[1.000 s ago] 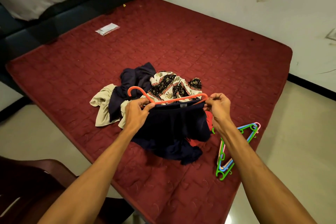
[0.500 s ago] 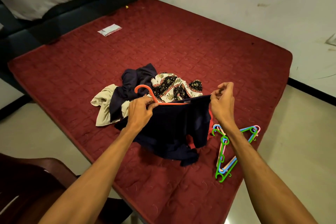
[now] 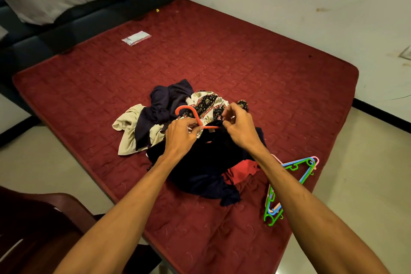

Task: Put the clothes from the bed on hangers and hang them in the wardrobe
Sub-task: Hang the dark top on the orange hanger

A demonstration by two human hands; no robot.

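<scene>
Left hand clamps the neck of the stiff hanger; just beside, the right hand pinches the garment, seemingly limp, best held by its collar.

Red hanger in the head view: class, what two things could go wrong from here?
1. The left hand holds the red hanger and the right hand pinches the dark garment, which lies mostly bunched on the bed; lifted now, it might slide off.
2. The garment covers a red cloth; lifting may drag that along.
</scene>
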